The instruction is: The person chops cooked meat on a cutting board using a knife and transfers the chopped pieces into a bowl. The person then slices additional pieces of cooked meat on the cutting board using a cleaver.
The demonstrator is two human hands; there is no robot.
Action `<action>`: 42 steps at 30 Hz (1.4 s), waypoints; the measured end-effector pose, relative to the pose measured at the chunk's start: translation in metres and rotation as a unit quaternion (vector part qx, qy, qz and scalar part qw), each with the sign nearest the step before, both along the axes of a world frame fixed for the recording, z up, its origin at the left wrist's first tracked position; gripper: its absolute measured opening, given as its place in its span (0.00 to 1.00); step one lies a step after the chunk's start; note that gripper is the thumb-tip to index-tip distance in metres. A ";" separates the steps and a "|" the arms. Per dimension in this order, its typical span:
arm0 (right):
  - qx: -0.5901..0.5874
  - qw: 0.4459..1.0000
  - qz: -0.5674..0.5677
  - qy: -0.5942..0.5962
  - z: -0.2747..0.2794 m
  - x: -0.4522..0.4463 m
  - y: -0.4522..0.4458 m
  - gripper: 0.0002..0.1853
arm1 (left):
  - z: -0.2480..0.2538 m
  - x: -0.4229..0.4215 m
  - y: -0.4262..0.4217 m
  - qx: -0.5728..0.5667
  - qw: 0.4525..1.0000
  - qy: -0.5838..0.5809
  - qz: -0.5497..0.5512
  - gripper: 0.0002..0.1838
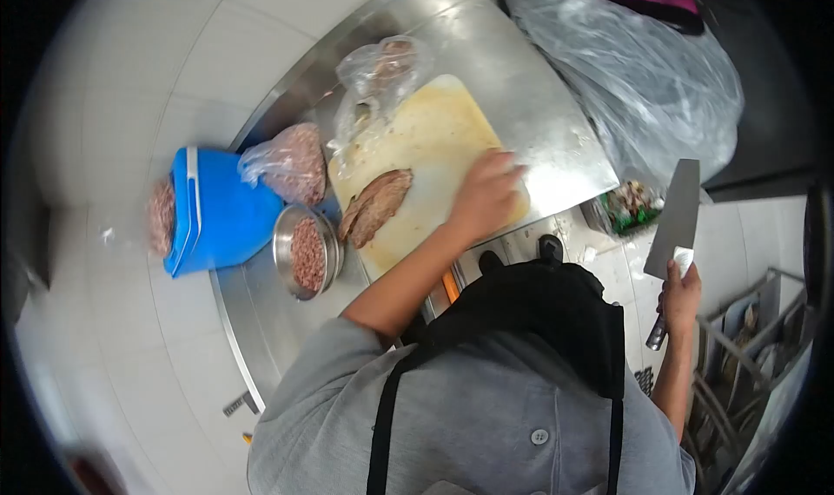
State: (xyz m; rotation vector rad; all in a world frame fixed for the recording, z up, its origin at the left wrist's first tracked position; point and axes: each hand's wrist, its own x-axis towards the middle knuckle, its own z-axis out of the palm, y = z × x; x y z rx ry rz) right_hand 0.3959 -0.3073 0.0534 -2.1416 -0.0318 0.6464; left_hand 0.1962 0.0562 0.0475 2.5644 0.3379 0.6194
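Note:
My left hand (488,193) is over the right edge of the yellowed cutting board (443,117); its fingers are blurred, and I see nothing in them. On the board's lower left lies a brown piece of meat (376,207). Away to the right, off the counter, my right hand (682,293) is closed on a wide-bladed kitchen knife (678,217). The blade points up in the view, with a white patch near its base, and the dark handle sticks out below the hand. A clear plastic bag (360,82) with meat inside rests on the board's far corner.
Left of the board stand a steel bowl (328,260) of chopped meat, a bag of chopped meat (300,161) and a blue container (230,208). A large clear plastic bag (625,87), a bin of scraps (621,210) and a metal rack (738,347) are on the right.

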 end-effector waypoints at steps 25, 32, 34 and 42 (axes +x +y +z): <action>-0.018 0.811 0.542 -0.219 0.098 -0.081 0.226 0.13 | 0.024 -0.191 0.034 -0.096 0.838 0.266 0.466 0.22; -0.058 0.676 0.667 -0.309 0.121 -0.139 0.249 0.12 | 0.065 -0.149 0.041 -0.026 0.847 0.257 0.464 0.11; -0.038 0.678 0.661 -0.320 0.120 -0.142 0.250 0.11 | 0.068 -0.146 0.043 -0.041 0.843 0.268 0.465 0.09; -0.012 0.695 0.646 -0.316 0.121 -0.164 0.275 0.10 | 0.070 -0.142 0.047 -0.038 0.846 0.299 0.440 0.10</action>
